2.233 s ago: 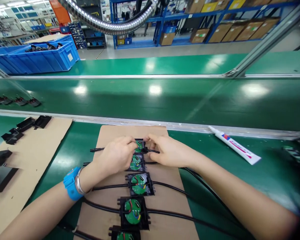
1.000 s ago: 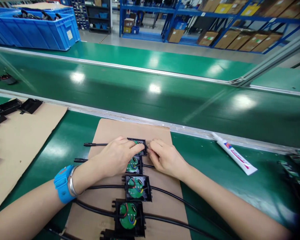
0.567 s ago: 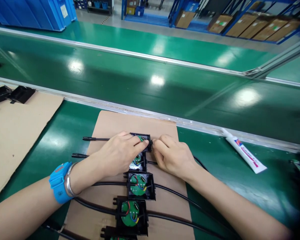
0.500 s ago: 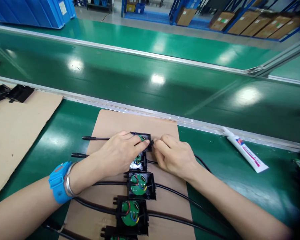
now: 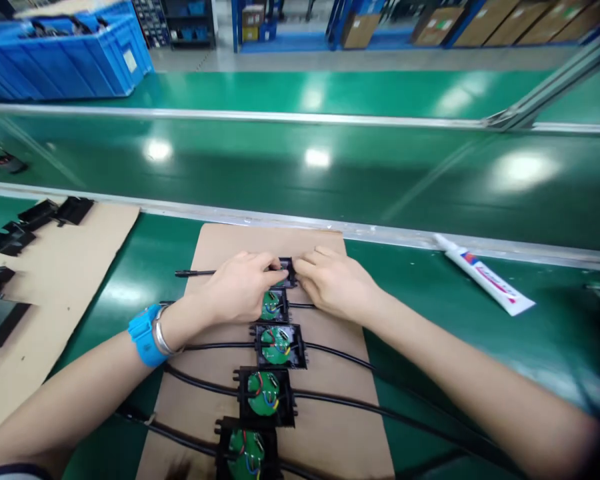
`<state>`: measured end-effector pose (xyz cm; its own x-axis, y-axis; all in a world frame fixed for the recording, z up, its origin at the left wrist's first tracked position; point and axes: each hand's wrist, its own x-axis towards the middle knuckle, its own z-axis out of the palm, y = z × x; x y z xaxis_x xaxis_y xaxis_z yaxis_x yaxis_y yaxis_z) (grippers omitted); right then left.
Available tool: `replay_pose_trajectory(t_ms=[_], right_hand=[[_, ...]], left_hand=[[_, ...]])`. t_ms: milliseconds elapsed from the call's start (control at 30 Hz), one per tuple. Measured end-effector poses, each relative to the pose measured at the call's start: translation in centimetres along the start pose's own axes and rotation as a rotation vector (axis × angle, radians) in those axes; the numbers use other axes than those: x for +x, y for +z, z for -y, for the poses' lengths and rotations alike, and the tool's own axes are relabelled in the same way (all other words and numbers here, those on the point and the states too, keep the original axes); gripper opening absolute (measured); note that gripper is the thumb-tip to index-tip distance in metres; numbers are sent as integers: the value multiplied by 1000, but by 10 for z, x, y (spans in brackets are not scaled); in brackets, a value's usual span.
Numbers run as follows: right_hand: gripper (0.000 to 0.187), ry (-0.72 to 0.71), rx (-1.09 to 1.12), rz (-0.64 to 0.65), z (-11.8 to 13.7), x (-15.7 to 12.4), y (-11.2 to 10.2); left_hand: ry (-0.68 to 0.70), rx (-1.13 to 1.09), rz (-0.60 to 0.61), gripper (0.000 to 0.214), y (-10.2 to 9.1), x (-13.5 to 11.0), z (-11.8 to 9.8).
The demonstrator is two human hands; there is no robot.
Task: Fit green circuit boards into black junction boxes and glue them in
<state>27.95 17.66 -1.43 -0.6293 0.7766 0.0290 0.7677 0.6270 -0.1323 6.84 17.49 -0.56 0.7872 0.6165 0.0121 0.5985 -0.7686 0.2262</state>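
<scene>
A row of open black plastic housings, each with a round green circuit board inside and black cables at its sides, runs along a cardboard sheet (image 5: 325, 373). At the farthest housing (image 5: 289, 272), my left hand (image 5: 243, 287) bends its fingers over the left part and grips it, thumb inside the box. My right hand (image 5: 333, 283) is closed in a pinch at that housing's right edge; its fingertips hide what lies between them. Just nearer is a second housing (image 5: 274, 305), partly under my left hand. A third housing (image 5: 280, 345) shows red, blue and yellow wires on its board.
A white glue tube (image 5: 487, 277) lies right of the cardboard on the green bench (image 5: 430, 340). Several black plastic parts (image 5: 75, 210) rest on another cardboard sheet (image 5: 95, 253) at left. A metal rail (image 5: 380, 233) crosses behind. A blue bin (image 5: 65, 67) stands beyond.
The view has tilted up and shifted, showing more of the bin and the left-hand parts. Both hands remain at the farthest housing; my left fingers are more curled over it.
</scene>
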Motion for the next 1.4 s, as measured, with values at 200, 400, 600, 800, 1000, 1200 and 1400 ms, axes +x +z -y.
replay_pose_trajectory(t_ms=[200, 400, 600, 800, 1000, 1200, 1400], right_hand=[[21, -46, 296, -358, -7, -1, 18], [19, -78, 291, -317, -11, 2, 15], [28, -63, 140, -255, 24, 8, -6], [31, -77, 45, -65, 59, 23, -5], [42, -65, -55, -47, 64, 26, 0], [34, -95, -121, -24, 66, 34, -4], [37, -37, -133, -72, 85, 10, -12]], left_hand=[[-11, 117, 8, 51, 4, 2, -9], [-22, -19, 44, 45, -5, 1, -3], [-310, -231, -250, 20, -12, -15, 20], [-423, -290, -214, 10, -2, -23, 30], [-398, -303, -251, 10, 1, -24, 31], [-357, -220, -273, 11, 6, -22, 32], [-282, -99, -279, 18, 0, -47, 12]])
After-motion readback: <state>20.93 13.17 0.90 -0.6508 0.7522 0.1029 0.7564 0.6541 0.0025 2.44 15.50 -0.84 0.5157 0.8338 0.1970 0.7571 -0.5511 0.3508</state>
